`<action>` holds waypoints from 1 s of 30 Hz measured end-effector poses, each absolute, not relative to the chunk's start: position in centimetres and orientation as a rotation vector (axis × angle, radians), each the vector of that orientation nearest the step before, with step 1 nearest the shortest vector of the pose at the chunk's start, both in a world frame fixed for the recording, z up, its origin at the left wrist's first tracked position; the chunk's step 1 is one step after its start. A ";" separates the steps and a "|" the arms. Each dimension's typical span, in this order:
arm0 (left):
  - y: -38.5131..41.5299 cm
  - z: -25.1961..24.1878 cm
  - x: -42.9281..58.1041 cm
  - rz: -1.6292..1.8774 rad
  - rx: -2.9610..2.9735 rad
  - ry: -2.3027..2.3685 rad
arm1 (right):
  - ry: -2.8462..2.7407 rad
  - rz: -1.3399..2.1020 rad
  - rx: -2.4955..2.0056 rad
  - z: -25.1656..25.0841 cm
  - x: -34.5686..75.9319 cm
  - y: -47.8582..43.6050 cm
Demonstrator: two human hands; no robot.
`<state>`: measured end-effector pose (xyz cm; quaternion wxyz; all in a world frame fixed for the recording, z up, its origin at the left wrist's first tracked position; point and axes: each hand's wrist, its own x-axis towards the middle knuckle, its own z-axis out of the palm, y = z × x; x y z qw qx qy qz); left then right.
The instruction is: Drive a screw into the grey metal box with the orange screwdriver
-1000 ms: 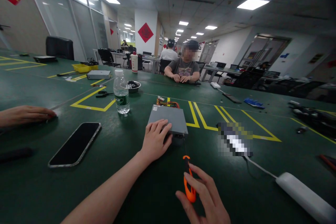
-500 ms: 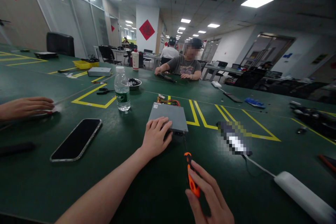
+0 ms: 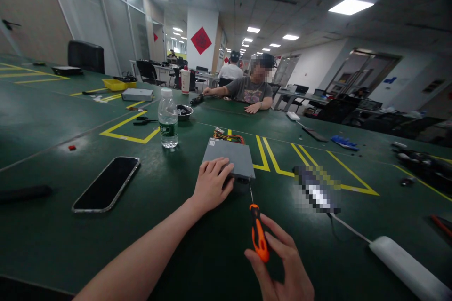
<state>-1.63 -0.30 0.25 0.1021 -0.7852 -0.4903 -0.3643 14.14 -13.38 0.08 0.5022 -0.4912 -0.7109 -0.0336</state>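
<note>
My left hand (image 3: 213,187) lies over the near left part of a grey metal power supply unit (image 3: 236,157), fingers on its top and thumb down by the front edge. Coloured cables (image 3: 229,137) come out of the unit's far side. In my right hand (image 3: 278,258) is a screwdriver (image 3: 259,237) with an orange and black handle, held between thumb and fingers. Its shaft points away from me, and the tip meets the unit's near right corner. Whether a screw sits under the tip is too small to see.
A phone (image 3: 108,184) and a water bottle (image 3: 168,120) stand left of the unit. A small red piece (image 3: 72,147) lies farther left. On the right are a pixelated device (image 3: 318,193) and a white power strip (image 3: 406,263). A person (image 3: 252,87) sits opposite, handling a dark object.
Another person's hand at the left has gone from view, leaving the small red piece visible. My right fingers have shifted around the handle. The person opposite has moved the dark object leftward.
</note>
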 end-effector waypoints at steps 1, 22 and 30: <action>-0.3 0.3 -1.6 -1.075 -2.315 -1.449 | -1.677 -0.057 -1.188 0.1 14.3 -13.3; -0.2 0.2 -1.6 -1.078 -2.329 -1.449 | -1.753 0.078 -1.270 -1.1 13.2 -14.0; -0.2 0.3 -1.7 -1.081 -2.340 -1.440 | -1.857 -0.222 -1.229 -1.5 14.0 -13.4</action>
